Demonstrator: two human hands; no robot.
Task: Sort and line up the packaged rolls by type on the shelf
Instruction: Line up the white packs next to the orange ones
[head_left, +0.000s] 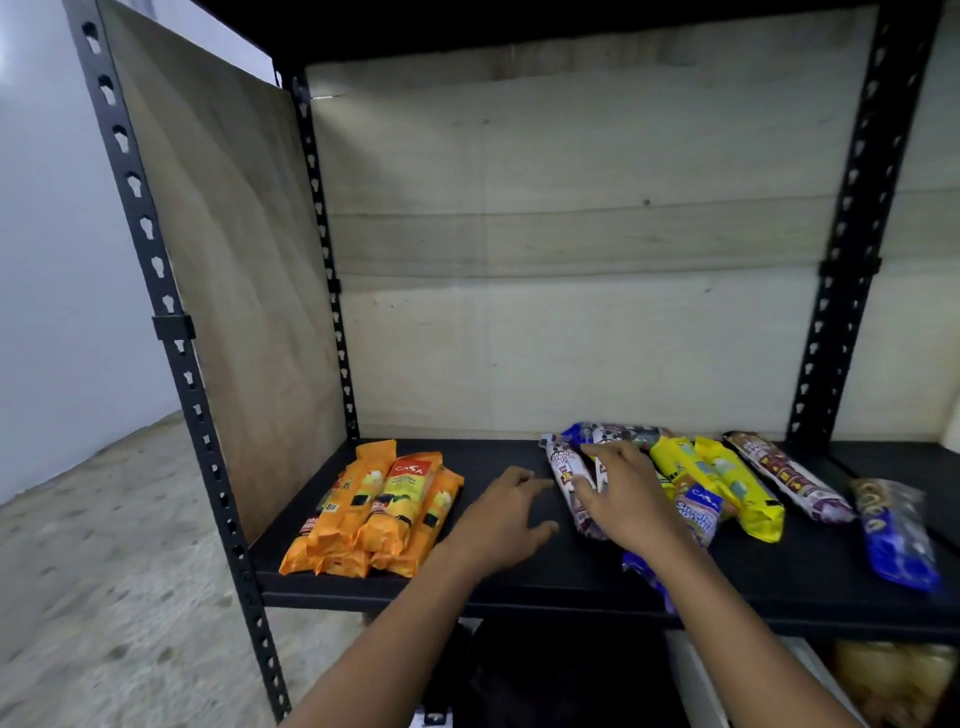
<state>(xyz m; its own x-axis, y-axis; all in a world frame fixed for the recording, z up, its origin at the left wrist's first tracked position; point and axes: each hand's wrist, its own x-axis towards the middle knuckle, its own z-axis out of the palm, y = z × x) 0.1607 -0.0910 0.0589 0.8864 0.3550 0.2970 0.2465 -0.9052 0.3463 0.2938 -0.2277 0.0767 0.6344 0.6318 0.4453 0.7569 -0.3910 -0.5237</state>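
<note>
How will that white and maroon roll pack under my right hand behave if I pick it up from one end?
The white and maroon roll pack looks long, narrow and filled along its length, so it should probably stay fairly stiff rather than droop. Its glossy wrapper may slip under the right hand. Being rounded, it could roll on the flat black shelf when pushed sideways.

shelf board (524, 571): matt black, finely textured
uprights (171, 332): black painted metal, punched
side panel (234, 270): bare plywood, dull
orange rolls (379, 509): glossy plastic film
yellow rolls (727, 483): shiny plastic wrap
floor (104, 571): rough speckled concrete
</note>
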